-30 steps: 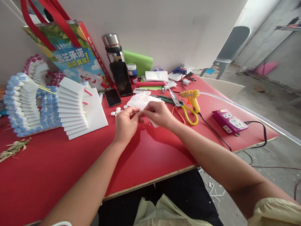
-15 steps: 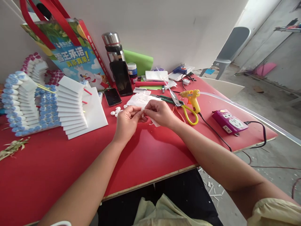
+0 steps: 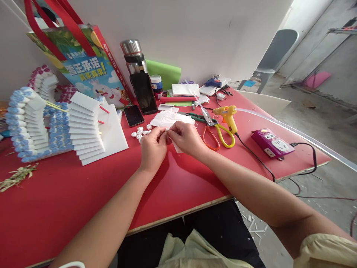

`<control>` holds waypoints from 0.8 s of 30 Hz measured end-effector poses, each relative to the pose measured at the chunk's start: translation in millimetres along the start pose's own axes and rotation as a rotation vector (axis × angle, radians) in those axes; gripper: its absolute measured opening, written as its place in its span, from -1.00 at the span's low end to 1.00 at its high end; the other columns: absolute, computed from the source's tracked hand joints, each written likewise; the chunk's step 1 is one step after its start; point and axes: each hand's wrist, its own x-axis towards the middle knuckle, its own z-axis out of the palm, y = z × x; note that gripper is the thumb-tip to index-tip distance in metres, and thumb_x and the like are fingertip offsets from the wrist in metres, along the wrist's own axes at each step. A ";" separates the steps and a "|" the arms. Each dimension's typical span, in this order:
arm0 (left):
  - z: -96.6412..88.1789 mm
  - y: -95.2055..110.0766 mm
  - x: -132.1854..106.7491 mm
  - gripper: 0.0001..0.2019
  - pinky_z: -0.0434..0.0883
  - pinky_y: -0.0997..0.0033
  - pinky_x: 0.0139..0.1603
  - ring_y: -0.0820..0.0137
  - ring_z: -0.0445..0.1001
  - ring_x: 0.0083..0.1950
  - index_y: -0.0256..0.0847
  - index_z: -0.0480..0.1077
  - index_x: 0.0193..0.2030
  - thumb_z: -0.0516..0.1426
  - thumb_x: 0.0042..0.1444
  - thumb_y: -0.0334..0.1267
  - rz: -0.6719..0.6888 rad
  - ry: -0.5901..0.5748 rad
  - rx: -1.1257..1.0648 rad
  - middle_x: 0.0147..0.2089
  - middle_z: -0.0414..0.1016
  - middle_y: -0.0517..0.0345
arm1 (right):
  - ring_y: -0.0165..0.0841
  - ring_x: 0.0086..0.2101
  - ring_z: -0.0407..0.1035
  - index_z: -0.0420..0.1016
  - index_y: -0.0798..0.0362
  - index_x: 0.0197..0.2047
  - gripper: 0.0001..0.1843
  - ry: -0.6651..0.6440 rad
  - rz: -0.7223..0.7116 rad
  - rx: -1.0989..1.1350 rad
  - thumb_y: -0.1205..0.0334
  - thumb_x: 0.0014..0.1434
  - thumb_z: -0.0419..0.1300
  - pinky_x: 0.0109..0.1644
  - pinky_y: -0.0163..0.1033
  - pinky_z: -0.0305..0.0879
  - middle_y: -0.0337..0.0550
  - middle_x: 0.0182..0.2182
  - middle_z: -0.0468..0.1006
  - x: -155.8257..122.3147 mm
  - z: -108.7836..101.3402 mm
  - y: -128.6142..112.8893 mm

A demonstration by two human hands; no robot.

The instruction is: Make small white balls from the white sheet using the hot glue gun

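We see both hands meeting over the red table, well left of the yellow glue gun and a bit nearer the person than it. The left hand is closed in a pinch, thumb and forefinger on a small white piece. The right hand is closed the same way, its fingertips on that same piece from the glue-gun side. The piece sits up off the table, between the two sets of fingertips.

A white scrap shows under the right hand, on the side away from the glue gun. We cannot tell if it is held or lying flat.

The scissors lie just beside the glue gun, their yellow handle touching its grip and their orange handle toward the hands. The purple power strip is right of the glue gun, with a black cord running between them. A white sheet lies left of the glue gun, behind the hands. Small white beads are scattered farther left, just past the left hand. Farther left again lies a dark phone, then a white stepped foam model. A steel flask and a printed bag stand far left of and behind the glue gun.
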 end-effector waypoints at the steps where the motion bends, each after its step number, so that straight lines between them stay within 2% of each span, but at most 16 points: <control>1: -0.2 0.9 -0.5 -0.77 0.55 0.32 -0.10 0.29 0.62 -0.26 -0.19 0.63 -0.09 0.21 0.23 -0.15 0.022 -0.005 0.028 -0.31 0.64 0.09 | -0.39 -0.43 0.32 0.42 0.08 -0.43 -0.84 0.010 0.004 -0.006 0.27 0.20 0.16 -0.35 -0.28 0.15 -0.18 -0.47 0.53 0.4 -0.8 0.8; 4: -3.7 2.7 1.8 -0.72 0.58 0.25 -0.11 0.29 0.61 -0.30 -0.22 0.63 -0.08 0.24 0.20 -0.09 -0.046 -0.079 -0.086 -0.29 0.65 0.06 | -0.41 -0.46 0.30 0.41 0.08 -0.42 -0.86 -0.046 -0.052 0.032 0.28 0.18 0.18 -0.39 -0.30 0.14 -0.22 -0.51 0.48 5.0 -9.2 6.4; 7: -10.3 2.2 8.1 -0.68 0.62 0.21 -0.19 0.31 0.59 -0.37 -0.24 0.65 -0.13 0.37 0.06 -0.06 -0.213 -0.159 -0.340 -0.32 0.64 0.07 | -0.45 -0.52 0.28 0.44 0.09 -0.37 -0.86 -0.212 -0.112 0.169 0.22 0.20 0.22 -0.45 -0.32 0.15 -0.28 -0.54 0.45 10.3 -22.7 11.3; 11: -16.9 -1.3 14.3 -0.65 0.63 0.20 -0.16 0.34 0.56 -0.33 -0.22 0.68 -0.16 0.46 -0.09 -0.11 -0.351 -0.272 -0.499 -0.29 0.65 0.06 | -0.50 -0.63 0.25 0.46 0.10 -0.31 -0.82 -0.365 -0.045 0.292 0.15 0.24 0.22 -0.57 -0.34 0.15 -0.28 -0.52 0.51 12.0 -32.9 11.7; 14: -16.9 -1.9 14.1 -0.64 0.63 0.22 -0.12 0.37 0.56 -0.33 -0.23 0.68 -0.16 0.47 -0.11 -0.12 -0.375 -0.257 -0.515 -0.28 0.66 0.06 | -0.45 -0.62 0.33 0.45 0.09 -0.32 -0.81 -0.357 -0.010 0.310 0.14 0.23 0.24 -0.62 -0.35 0.18 -0.26 -0.52 0.52 11.2 -31.1 11.3; 17: -15.2 0.9 12.1 -0.65 0.62 0.21 -0.09 0.35 0.58 -0.31 -0.23 0.68 -0.17 0.47 -0.10 -0.12 -0.322 -0.196 -0.478 -0.29 0.66 0.05 | -0.40 -0.58 0.42 0.44 0.08 -0.33 -0.79 -0.290 0.052 0.268 0.10 0.22 0.26 -0.64 -0.36 0.17 -0.22 -0.52 0.54 11.4 -27.9 12.7; 20: -14.3 4.3 10.8 -0.66 0.63 0.20 -0.07 0.34 0.60 -0.30 -0.22 0.68 -0.16 0.44 -0.05 -0.09 -0.277 -0.168 -0.439 -0.29 0.66 0.07 | -0.40 -0.59 0.42 0.43 0.06 -0.34 -0.77 -0.239 0.074 0.235 0.09 0.21 0.27 -0.63 -0.36 0.19 -0.22 -0.54 0.53 11.6 -26.9 13.5; 24: -13.3 4.9 10.5 -0.67 0.61 0.25 -0.06 0.35 0.61 -0.29 -0.22 0.67 -0.14 0.42 -0.01 -0.09 -0.231 -0.152 -0.354 -0.26 0.67 0.07 | -0.44 -0.62 0.36 0.41 0.06 -0.36 -0.86 -0.205 0.060 0.196 0.19 0.18 0.23 -0.61 -0.36 0.19 -0.29 -0.57 0.46 9.4 -23.2 11.7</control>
